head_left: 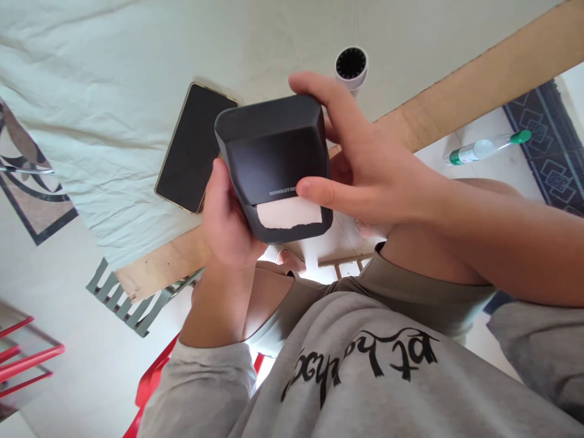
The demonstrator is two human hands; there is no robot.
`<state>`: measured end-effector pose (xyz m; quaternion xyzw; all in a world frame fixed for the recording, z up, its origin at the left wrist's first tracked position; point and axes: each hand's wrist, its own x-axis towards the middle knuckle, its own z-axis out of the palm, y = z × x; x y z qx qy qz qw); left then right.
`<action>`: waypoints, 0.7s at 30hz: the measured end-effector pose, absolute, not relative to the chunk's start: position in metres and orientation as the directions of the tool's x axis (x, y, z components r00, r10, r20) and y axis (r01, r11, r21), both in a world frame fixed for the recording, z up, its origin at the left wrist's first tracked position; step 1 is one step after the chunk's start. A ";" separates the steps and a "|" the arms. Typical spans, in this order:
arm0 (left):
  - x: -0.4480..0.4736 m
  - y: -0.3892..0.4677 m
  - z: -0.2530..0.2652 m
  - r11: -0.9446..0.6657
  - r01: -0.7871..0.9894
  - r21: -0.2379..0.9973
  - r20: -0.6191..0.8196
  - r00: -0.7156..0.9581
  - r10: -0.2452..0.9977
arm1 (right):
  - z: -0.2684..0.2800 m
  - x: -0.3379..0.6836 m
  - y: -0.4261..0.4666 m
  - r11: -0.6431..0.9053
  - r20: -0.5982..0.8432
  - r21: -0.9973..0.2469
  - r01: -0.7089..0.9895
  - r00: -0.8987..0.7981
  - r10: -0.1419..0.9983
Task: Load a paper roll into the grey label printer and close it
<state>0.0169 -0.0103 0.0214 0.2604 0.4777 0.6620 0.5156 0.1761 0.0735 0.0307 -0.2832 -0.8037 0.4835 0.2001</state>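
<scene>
Cloth-covered table (114, 91), upper half of frame, pale and creased. Small printer (274, 164), centre frame: dark grey box, rounded corners, glossy front panel with small lettering, torn strip of white paper (288, 213) at its slot. Right hand (360, 170) grips its side and top; left hand (225, 225) clasps the opposite side. Black phone (194, 149), lying just left of it. White round gadget (351, 66), top centre.

Home, cloth-covered table (114, 91), rug (547, 146)
</scene>
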 end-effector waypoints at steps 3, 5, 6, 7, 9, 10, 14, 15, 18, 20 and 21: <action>0.014 -0.011 0.016 -0.078 -0.451 0.889 -0.099 -0.357 0.929 | 0.036 0.180 0.071 0.549 0.215 -0.793 0.266 -0.720 0.659; 0.012 -0.012 0.012 -0.096 -0.403 0.910 -0.071 -0.380 0.922 | 0.037 0.181 0.071 0.656 0.324 -0.709 0.259 -0.707 0.629; 0.012 -0.012 0.011 -0.111 -0.386 0.916 -0.058 -0.400 0.915 | 0.037 0.180 0.071 0.689 0.352 -0.680 0.252 -0.711 0.608; 0.013 -0.012 0.010 -0.131 -0.379 0.916 -0.043 -0.418 0.907 | 0.035 0.180 0.070 0.705 0.362 -0.664 0.249 -0.718 0.595; 0.014 -0.012 0.011 -0.166 -0.387 0.907 -0.027 -0.446 0.895 | 0.031 0.178 0.069 0.721 0.379 -0.651 0.240 -0.719 0.582; 0.015 -0.012 0.011 -0.176 -0.402 0.899 -0.026 -0.449 0.893 | 0.028 0.177 0.068 0.728 0.401 -0.645 0.233 -0.708 0.582; 0.013 -0.011 0.013 -0.155 -0.470 0.869 -0.054 -0.401 0.914 | 0.019 0.173 0.065 0.770 0.519 -0.606 0.198 -0.636 0.572; 0.013 -0.011 0.014 -0.153 -0.474 0.867 -0.053 -0.394 0.918 | 0.019 0.174 0.065 0.778 0.531 -0.596 0.198 -0.630 0.567; 0.015 -0.011 0.017 -0.171 -0.458 0.872 -0.033 -0.404 0.914 | 0.025 0.177 0.066 0.778 0.492 -0.589 0.218 -0.667 0.559; 0.018 -0.011 0.020 -0.162 -0.448 0.879 -0.025 -0.382 0.924 | 0.033 0.180 0.067 0.764 0.463 -0.598 0.245 -0.673 0.578; 0.019 -0.011 0.022 -0.160 -0.439 0.884 -0.014 -0.366 0.930 | 0.037 0.182 0.068 0.750 0.452 -0.608 0.260 -0.663 0.597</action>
